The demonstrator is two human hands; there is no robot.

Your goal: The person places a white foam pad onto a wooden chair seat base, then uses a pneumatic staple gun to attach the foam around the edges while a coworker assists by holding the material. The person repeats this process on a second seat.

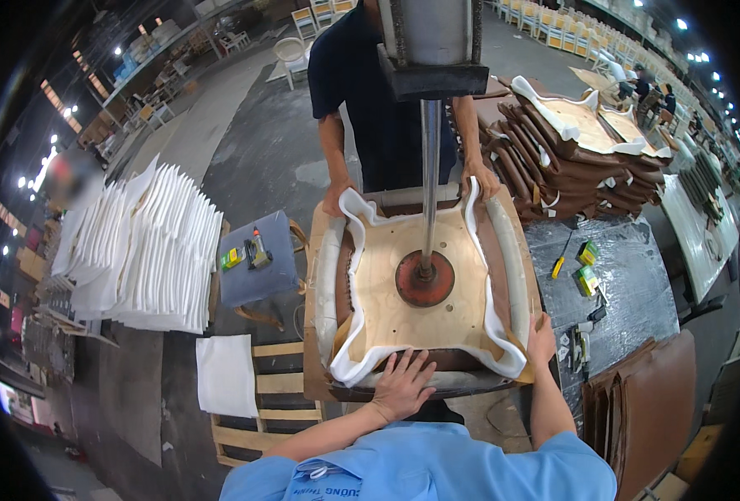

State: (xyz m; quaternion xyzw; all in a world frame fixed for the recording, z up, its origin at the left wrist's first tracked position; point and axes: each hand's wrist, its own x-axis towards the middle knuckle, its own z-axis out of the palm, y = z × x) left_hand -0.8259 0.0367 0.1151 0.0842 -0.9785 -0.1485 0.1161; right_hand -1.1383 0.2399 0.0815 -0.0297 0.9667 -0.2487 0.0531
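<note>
A plywood chair seat panel (370, 275) lies on a padded rectangular form, with white padding (355, 342) folded up round its rim and brown leather (495, 259) beneath. A round red press plate (425, 292) on a steel rod (431, 167) rests on the plywood. My left hand (405, 386) lies with spread fingers on the near edge of the padding and leather. At the near right corner, my right hand (542, 341) grips the edge of the board (516, 238) under the form; its fingertips are partly hidden.
Opposite, a person in dark clothing (370, 100) has both hands at the far corners. White padding sheets (144, 250) are stacked left, near a stool (257, 275) holding tools. Rightward are piled leather covers (553, 159), a table (628, 267) with a screwdriver (560, 260), and brown sheets (649, 401).
</note>
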